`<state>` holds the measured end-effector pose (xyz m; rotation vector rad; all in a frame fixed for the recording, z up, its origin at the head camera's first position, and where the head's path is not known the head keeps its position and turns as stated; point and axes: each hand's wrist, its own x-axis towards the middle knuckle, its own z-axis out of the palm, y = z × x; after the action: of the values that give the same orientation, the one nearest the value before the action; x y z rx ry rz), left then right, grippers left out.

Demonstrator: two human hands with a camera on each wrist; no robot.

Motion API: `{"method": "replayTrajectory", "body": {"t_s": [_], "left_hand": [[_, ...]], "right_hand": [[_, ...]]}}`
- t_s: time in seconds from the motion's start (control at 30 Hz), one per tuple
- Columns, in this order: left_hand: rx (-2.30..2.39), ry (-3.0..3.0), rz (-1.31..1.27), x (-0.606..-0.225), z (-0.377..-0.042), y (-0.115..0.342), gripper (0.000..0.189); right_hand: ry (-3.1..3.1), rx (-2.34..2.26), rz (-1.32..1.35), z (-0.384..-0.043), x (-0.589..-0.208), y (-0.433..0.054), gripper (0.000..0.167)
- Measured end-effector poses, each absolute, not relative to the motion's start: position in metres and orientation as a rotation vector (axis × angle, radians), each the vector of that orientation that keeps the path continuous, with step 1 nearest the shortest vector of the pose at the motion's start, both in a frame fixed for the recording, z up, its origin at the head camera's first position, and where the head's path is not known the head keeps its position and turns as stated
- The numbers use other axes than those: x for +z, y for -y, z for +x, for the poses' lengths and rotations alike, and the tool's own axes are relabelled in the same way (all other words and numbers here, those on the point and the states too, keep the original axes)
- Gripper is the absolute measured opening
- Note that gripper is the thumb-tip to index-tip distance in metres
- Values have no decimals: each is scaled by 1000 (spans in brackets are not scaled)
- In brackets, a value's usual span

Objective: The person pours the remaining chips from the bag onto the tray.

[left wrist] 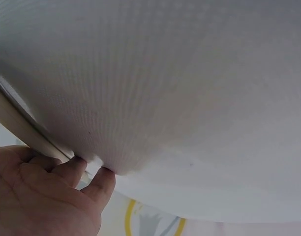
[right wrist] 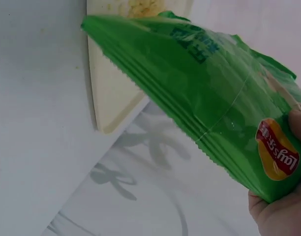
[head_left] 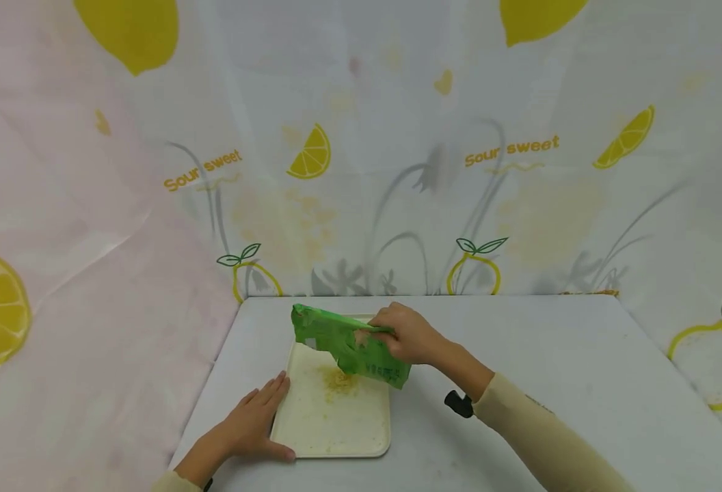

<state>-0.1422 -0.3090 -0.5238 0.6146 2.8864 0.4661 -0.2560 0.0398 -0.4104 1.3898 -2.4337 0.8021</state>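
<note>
My right hand (head_left: 411,335) grips a green Lay's chip bag (head_left: 361,352) by its upper edge, holding it tilted above a cream-coloured tray (head_left: 349,441). Under the bag, a small heap of yellowish crumbs (head_left: 339,383) lies on the tray. In the right wrist view the red and yellow logo and a crimped seam of the chip bag (right wrist: 190,83) face the camera, with part of the hand (right wrist: 288,211) at the right edge. My left hand (head_left: 249,420) rests along the tray's left side, fingers stretched out and thumb at the near corner.
The tray lies on a white table (head_left: 490,424). Behind it hangs a pale cloth (head_left: 398,205) printed with lemons and lettering. A black strap piece (head_left: 458,404) shows at the right wrist. A few scattered crumbs lie over the tray's near half.
</note>
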Motion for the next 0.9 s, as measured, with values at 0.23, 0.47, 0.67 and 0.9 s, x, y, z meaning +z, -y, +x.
{"method": "replayTrajectory", "body": {"t_s": [0.23, 0.47, 0.67, 0.9], "left_hand": [[449, -2861, 587, -523, -144, 310, 135], [468, -2872, 575, -524, -146, 307, 136], [466, -2866, 581, -526, -146, 307, 136], [455, -2893, 606, -525, -146, 306, 136]], "right_hand": [[2430, 805, 1331, -256, -412, -42, 12], [2338, 889, 1245, -259, -407, -42, 13], [2442, 811, 1293, -257, -423, -42, 13], [2346, 927, 1201, -259, -417, -48, 14]]}}
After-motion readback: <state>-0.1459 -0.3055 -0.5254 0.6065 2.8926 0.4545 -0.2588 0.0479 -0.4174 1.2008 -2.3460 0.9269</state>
